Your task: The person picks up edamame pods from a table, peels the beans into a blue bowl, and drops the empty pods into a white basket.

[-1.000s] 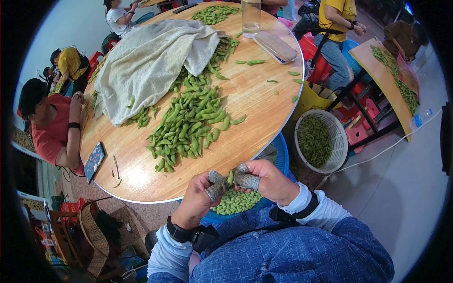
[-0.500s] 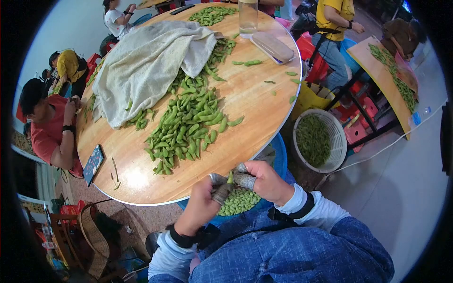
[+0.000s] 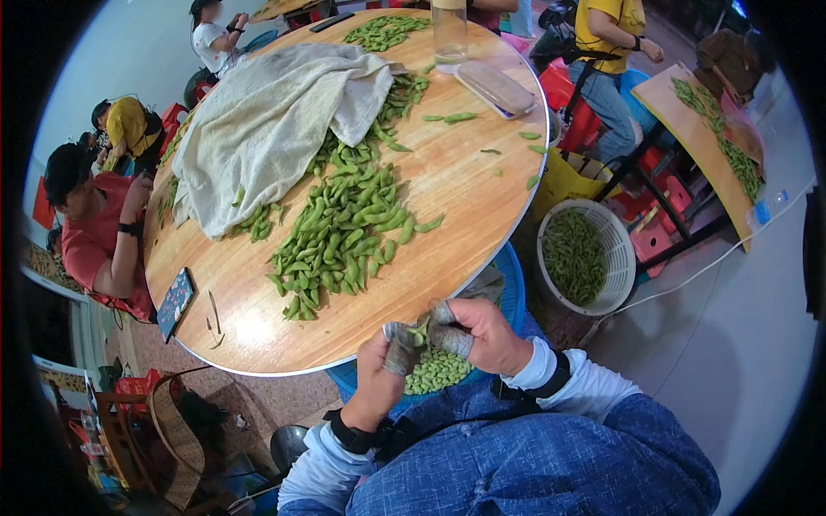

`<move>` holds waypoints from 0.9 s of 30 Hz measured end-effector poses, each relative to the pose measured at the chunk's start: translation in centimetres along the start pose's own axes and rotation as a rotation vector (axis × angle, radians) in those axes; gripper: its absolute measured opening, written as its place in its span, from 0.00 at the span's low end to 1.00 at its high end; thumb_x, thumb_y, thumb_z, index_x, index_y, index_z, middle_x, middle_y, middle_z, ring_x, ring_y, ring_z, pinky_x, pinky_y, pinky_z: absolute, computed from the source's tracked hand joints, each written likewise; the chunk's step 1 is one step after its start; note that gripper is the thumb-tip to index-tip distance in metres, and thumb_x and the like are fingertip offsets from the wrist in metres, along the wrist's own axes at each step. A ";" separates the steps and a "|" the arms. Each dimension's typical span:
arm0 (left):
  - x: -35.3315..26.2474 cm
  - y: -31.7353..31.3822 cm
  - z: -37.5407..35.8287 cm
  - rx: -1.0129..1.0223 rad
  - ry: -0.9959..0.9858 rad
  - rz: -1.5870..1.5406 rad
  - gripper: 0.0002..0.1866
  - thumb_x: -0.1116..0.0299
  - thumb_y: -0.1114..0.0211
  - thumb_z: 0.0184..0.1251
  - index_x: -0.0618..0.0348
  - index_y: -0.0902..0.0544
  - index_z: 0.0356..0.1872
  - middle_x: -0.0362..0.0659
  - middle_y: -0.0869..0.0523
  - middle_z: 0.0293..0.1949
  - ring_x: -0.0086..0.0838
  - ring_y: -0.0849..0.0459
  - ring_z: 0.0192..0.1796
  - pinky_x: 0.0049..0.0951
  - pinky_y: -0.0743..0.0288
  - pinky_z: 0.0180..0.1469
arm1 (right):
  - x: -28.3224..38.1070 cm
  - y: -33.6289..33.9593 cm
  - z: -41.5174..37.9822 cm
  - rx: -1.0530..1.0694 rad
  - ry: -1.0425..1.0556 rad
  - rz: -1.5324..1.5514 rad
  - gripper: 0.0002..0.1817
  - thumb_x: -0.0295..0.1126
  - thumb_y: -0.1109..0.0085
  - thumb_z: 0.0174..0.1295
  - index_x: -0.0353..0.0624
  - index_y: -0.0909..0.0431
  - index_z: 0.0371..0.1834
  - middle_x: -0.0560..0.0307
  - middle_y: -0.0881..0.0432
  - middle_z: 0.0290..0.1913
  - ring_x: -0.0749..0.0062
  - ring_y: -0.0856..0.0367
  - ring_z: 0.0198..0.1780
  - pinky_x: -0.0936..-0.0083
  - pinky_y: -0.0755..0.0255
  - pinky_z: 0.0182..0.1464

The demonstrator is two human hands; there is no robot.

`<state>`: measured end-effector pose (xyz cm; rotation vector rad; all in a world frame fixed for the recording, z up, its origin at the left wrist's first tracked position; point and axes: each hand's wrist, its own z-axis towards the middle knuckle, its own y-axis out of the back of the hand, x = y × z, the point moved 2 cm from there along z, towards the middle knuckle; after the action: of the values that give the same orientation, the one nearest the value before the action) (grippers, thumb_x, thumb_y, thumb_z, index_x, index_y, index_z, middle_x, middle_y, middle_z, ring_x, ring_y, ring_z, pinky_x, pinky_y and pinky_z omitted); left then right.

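Both my hands pinch one green soybean pod [image 3: 419,334] between wrapped fingertips. My left hand [image 3: 380,365] grips its left side, and my right hand [image 3: 487,334] closes on its right side. Grey-brown wraps cover the thumbs and forefingers. The pod looks split, with a pale green inside showing. Right below it, a blue basin [image 3: 514,288] holds many shelled green beans [image 3: 436,371]. On the round wooden table [image 3: 465,176] in front of me lies a heap of whole pods [image 3: 340,228]. A pale towel [image 3: 267,129] covers more pods behind that heap.
A glass jar [image 3: 449,39] and a long case [image 3: 495,88] stand at the table's far right. A phone [image 3: 175,303] lies at the left edge. A white basket [image 3: 621,258] of pods is on the floor to the right. Several people sit or stand around.
The pod between my fingers, upright and whole-looking before, now appears opened. My left hand has turned slightly and moved a little to the right. The view has shifted slightly.
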<state>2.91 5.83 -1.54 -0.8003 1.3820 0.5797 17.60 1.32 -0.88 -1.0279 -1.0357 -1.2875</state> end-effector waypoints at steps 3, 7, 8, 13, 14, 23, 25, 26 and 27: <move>0.5 0.3 -0.2 0.003 0.212 -0.264 0.09 0.62 0.45 0.63 0.57 0.28 0.33 0.31 0.31 0.20 0.15 0.37 0.19 0.16 0.47 0.20 | 0.7 0.0 -0.1 0.006 -0.019 -0.010 0.06 0.22 0.48 0.55 0.33 0.27 0.36 0.58 0.23 0.31 0.83 0.30 0.35 0.81 0.33 0.38; -0.5 0.1 -0.1 0.049 0.254 -0.136 0.10 0.61 0.45 0.63 0.57 0.28 0.33 0.31 0.31 0.20 0.14 0.37 0.19 0.16 0.47 0.20 | 0.3 -0.2 0.0 -0.022 -0.126 0.096 0.05 0.20 0.48 0.53 0.33 0.28 0.33 0.57 0.25 0.28 0.84 0.32 0.34 0.80 0.34 0.37; -0.7 0.0 0.0 0.068 0.257 -0.110 0.10 0.61 0.45 0.63 0.57 0.28 0.33 0.32 0.30 0.20 0.14 0.37 0.20 0.16 0.47 0.21 | 0.3 -0.1 0.0 -0.024 -0.115 0.038 0.06 0.20 0.48 0.52 0.33 0.28 0.33 0.55 0.25 0.28 0.81 0.31 0.34 0.79 0.34 0.36; -0.2 0.1 0.2 0.054 0.298 -0.035 0.04 0.74 0.47 0.58 0.58 0.26 0.34 0.33 0.26 0.24 0.16 0.32 0.24 0.15 0.40 0.25 | -0.1 0.1 -0.5 0.018 0.016 -0.309 0.08 0.21 0.47 0.48 0.35 0.28 0.33 0.48 0.26 0.29 0.63 0.27 0.33 0.73 0.33 0.36; 0.3 0.3 0.1 0.050 0.345 -0.059 0.05 0.76 0.47 0.56 0.59 0.25 0.34 0.34 0.25 0.25 0.17 0.30 0.25 0.16 0.38 0.27 | 0.0 0.2 -0.7 0.007 0.012 -0.329 0.09 0.21 0.46 0.47 0.36 0.27 0.33 0.47 0.26 0.30 0.59 0.27 0.33 0.72 0.33 0.36; -3.2 -0.7 2.5 0.378 0.202 0.669 0.06 0.77 0.46 0.54 0.64 0.22 0.32 0.46 0.21 0.24 0.26 0.23 0.29 0.26 0.29 0.34 | 0.5 12.2 -5.2 -0.472 -0.194 -0.975 0.08 0.24 0.45 0.45 0.36 0.26 0.30 0.41 0.25 0.28 0.47 0.25 0.32 0.63 0.32 0.31; -3.8 -0.1 4.6 0.278 0.070 0.862 0.05 0.74 0.42 0.54 0.64 0.22 0.31 0.48 0.20 0.23 0.27 0.22 0.27 0.28 0.29 0.31 | 0.4 14.4 -6.4 -0.514 -0.260 -0.942 0.08 0.22 0.45 0.46 0.34 0.27 0.32 0.43 0.24 0.27 0.54 0.24 0.30 0.69 0.32 0.33; -3.7 0.2 6.0 0.220 0.016 0.922 0.04 0.74 0.41 0.54 0.64 0.22 0.30 0.49 0.19 0.25 0.29 0.20 0.28 0.28 0.28 0.32 | 0.8 14.6 -6.6 -0.531 -0.263 -0.860 0.09 0.22 0.46 0.47 0.34 0.26 0.33 0.44 0.23 0.28 0.58 0.23 0.30 0.72 0.31 0.34; -3.1 0.6 7.5 0.165 -0.096 0.997 0.03 0.76 0.42 0.53 0.64 0.23 0.29 0.52 0.20 0.25 0.39 0.20 0.28 0.31 0.28 0.31 | 0.8 14.3 -6.6 -0.519 -0.254 -0.776 0.09 0.22 0.46 0.48 0.34 0.26 0.35 0.45 0.23 0.28 0.61 0.23 0.31 0.73 0.31 0.35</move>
<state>6.77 12.31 1.48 0.1119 1.6670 1.2213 32.07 -5.00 -1.83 -1.2478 -1.4065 -2.1787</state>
